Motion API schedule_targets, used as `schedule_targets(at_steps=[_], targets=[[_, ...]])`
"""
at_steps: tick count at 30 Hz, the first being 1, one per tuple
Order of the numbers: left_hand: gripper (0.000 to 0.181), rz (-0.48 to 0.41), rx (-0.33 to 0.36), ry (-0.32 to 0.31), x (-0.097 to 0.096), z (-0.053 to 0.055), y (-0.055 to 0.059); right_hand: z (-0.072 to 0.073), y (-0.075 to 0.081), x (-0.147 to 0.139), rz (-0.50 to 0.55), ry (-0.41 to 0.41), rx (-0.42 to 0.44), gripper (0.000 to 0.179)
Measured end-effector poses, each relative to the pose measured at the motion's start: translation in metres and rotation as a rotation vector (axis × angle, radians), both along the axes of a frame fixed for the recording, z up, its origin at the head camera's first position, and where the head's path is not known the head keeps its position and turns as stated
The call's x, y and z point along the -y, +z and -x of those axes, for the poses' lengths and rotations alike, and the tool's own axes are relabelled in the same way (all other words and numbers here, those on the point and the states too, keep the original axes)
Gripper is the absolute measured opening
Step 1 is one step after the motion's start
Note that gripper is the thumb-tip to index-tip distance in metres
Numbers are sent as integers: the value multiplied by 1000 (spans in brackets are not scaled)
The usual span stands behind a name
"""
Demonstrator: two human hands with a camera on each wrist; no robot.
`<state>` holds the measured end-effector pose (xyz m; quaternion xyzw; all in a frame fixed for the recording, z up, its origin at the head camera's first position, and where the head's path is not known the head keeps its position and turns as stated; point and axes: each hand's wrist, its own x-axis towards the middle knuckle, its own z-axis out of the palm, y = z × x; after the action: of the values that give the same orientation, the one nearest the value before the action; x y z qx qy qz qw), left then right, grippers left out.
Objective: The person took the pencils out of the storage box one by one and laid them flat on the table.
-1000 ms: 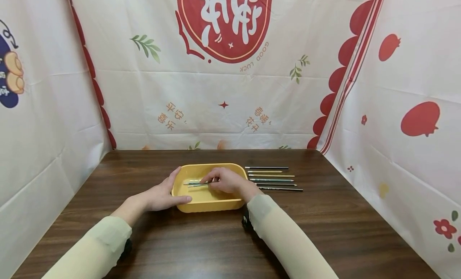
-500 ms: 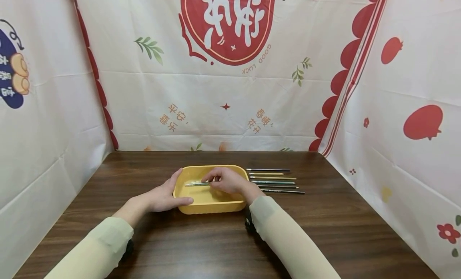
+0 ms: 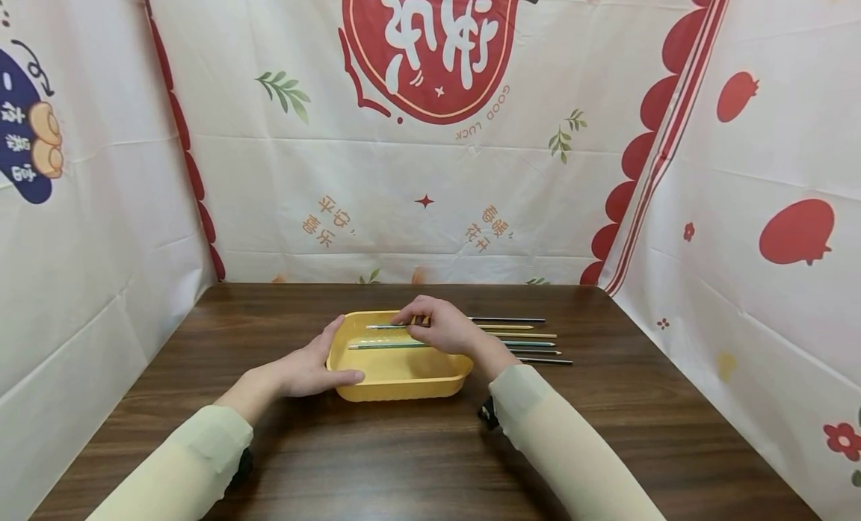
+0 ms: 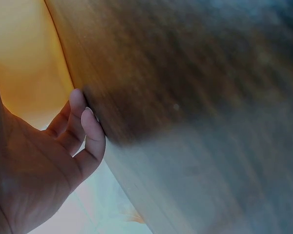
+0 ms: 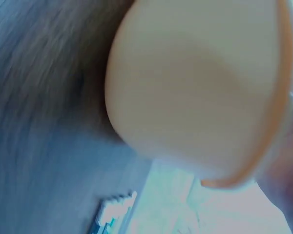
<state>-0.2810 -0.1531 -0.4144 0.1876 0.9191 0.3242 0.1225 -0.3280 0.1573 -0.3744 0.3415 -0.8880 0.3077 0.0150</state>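
Note:
A yellow plastic box (image 3: 397, 392) sits on the wooden table, its inside facing up. At the box's left end my left hand (image 3: 306, 365) holds it, thumb along the front rim and fingers at the far left corner; bent fingertips show beside the yellow wall in the left wrist view. Over the box's far right part, my right hand (image 3: 444, 328) pinches a slim pencil (image 3: 383, 327), which points left. Another pencil, bluish-green (image 3: 383, 346), lies lower in the box, its right end hidden behind my right hand. The right wrist view shows mostly the box's outer wall (image 5: 185, 92).
To the right of the box, several pencils (image 3: 531, 335) lie side by side in a row on the table (image 3: 377, 461), partly hidden by my right hand. Printed cloth (image 3: 417, 162) hangs behind the table and along both sides.
My right hand has risen from inside the box and shifted right and away, carrying one pencil up. The bluish-green pencil stays in the box. My left hand keeps its place.

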Motion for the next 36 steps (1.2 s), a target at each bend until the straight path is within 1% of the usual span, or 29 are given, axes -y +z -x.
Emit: schedule_targets(at_steps=[6, 12, 17, 20, 24, 29, 36], targets=[[128, -5, 2, 3, -1, -2, 1, -13, 8, -21, 2, -16, -4, 28], [128, -23, -4, -3, -1, -2, 0, -22, 9, -50, 10, -37, -44, 28], [128, -24, -2, -1, -1, -2, 0, -29, 9, -77, 14, -78, -34, 28], [128, -23, -6, -4, -1, -2, 0, -32, 8, -94, 19, -106, -33, 28], [128, -27, -8, -8, -1, -1, -1, -35, 3, -115, 19, -130, -56, 29], [128, -31, -9, -7, 1, -1, -1, -39, -4, -136, 12, -157, -76, 31], [127, -6, -13, 0, 0, -2, -1, -41, -11, -163, -17, -202, -46, 33]])
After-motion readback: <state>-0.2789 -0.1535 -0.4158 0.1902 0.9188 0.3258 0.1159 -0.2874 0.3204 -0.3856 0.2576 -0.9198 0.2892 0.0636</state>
